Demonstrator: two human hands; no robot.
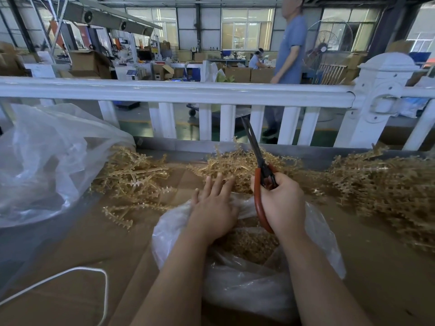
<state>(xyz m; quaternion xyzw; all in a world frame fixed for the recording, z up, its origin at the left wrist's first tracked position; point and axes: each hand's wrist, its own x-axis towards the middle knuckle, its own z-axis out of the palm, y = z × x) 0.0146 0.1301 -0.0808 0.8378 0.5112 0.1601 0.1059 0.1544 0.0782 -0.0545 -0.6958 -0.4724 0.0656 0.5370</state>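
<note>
Sprue pile (235, 164), tan plastic, mid-bench by the far edge — left hand (213, 208) flat, fingers straight, fingertips at it; right hand (280, 203) grips red-handled scissors (258, 184), blades closed, upright — best draw one strip over the open bag (247, 285) before cutting.

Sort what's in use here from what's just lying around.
In use: scissors gripped in right hand; left hand at middle pile of tan sprigs; small bag of cut bits.
Lying about: large clear bag; white cord; white railing.
</note>
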